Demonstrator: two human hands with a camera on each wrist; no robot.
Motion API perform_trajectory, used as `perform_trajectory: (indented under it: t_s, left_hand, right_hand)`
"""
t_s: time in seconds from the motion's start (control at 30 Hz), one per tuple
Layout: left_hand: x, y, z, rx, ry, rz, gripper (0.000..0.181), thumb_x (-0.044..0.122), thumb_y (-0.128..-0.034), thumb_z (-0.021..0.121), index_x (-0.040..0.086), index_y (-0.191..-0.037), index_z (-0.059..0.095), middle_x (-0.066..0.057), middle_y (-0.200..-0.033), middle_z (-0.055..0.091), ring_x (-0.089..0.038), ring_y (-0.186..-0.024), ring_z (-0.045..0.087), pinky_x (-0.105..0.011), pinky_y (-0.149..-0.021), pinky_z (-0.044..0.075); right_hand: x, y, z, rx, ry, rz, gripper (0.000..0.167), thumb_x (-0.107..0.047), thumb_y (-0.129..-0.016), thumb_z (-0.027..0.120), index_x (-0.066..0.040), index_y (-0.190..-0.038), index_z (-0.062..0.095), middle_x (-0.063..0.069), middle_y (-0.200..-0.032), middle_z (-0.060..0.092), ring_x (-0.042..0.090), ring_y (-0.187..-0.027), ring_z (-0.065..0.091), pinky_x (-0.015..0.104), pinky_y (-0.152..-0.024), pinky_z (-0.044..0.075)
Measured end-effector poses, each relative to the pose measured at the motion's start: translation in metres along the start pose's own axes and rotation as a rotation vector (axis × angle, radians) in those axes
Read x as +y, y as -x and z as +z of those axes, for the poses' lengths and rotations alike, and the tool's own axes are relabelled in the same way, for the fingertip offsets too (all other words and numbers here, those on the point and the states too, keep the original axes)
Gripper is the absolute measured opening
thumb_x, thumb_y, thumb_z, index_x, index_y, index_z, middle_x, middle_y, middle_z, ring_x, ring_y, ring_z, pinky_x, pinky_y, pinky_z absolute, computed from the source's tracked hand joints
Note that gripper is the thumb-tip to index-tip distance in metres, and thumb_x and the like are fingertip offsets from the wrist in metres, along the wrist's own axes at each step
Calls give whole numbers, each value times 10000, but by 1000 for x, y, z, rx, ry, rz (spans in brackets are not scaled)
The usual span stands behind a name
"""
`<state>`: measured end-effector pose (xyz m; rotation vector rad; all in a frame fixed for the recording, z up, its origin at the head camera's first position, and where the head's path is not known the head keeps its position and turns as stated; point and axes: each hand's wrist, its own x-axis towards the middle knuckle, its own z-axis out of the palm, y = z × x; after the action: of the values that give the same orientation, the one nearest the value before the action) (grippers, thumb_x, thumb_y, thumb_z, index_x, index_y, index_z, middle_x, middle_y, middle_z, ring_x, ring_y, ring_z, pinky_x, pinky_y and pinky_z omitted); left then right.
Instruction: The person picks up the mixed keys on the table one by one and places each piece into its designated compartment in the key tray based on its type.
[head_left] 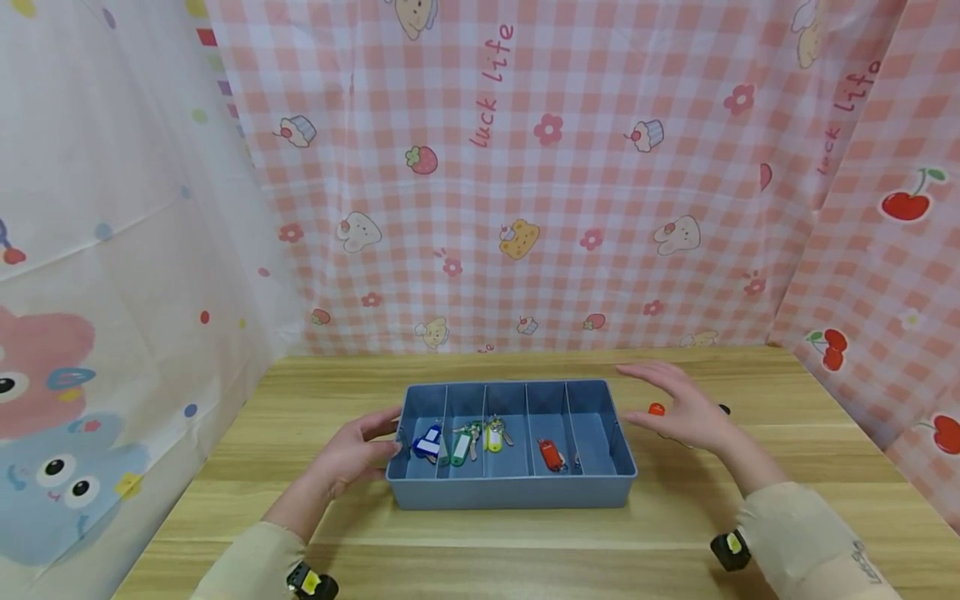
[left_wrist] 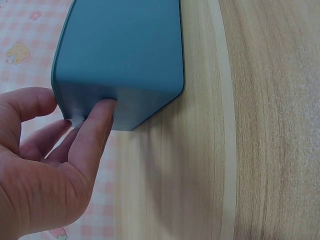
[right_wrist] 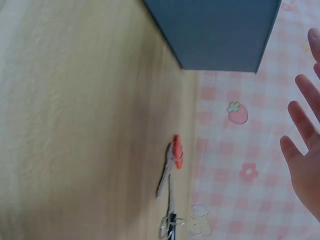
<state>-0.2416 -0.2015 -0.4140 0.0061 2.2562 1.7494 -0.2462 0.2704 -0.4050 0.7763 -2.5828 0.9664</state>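
A blue-grey divided box (head_left: 510, 493) stands on the table, with several compartments in a row. From the left, they hold blue key tags (head_left: 427, 443), green key tags (head_left: 462, 448), a yellow key tag (head_left: 493, 437) and a red key tag (head_left: 551, 456); metal keys show beside some. My left hand (head_left: 352, 450) grips the box's left end, thumb at the rim and fingertips against the outer wall (left_wrist: 125, 102). Just off the right end, my right hand (head_left: 678, 408) is held in the air, fingers spread and touching nothing.
Behind the right hand, an orange-red key tag (head_left: 656, 409) with a key lies on the table (head_left: 525, 554). A black tag (head_left: 724, 409) lies farther right, partly hidden in the head view. Patterned cloths (head_left: 510, 192) hang behind and at both sides.
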Motion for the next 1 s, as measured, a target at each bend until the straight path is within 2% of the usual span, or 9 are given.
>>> perform_trajectory:
  t_s: [0.23,0.47,0.67,1.0]
  left_hand:
    - [1,0,1,-6,4,4,606,-49,-920,582,32,-1497,414,-285,-1470,415,-442,-1235,511,-567,-881,523]
    - [1,1,0,4,-10,2,606,-49,-917,588,39,-1494,424,-278,-1465,426,-433,-1228,520,-566,-873,527]
    - [1,2,1,3,-15,-1,604,-40,-920,590,38,-1495,420,-284,-1464,422,-440,-1231,515,-564,-873,528]
    - [1,1,1,3,-9,-6,606,-45,-918,588,40,-1494,422,-283,-1465,420,-443,-1236,510,-564,-874,528]
  right_hand:
    - [3,8,-4,33,-20,76,638,-172,-815,824,-85,-1389,561,177,-1375,554,392,-1254,418,676,-961,361]
    - [14,13,-2,84,-1,12,654,-98,-784,832,-46,-1378,562,207,-1356,564,424,-1229,433,653,-950,340]
    - [27,16,-1,86,28,-12,678,-79,-763,841,-15,-1374,552,227,-1330,576,432,-1192,459,620,-931,351]
    - [41,22,-2,10,52,113,647,-142,-791,831,-2,-1359,555,250,-1326,567,453,-1204,455,652,-958,356]
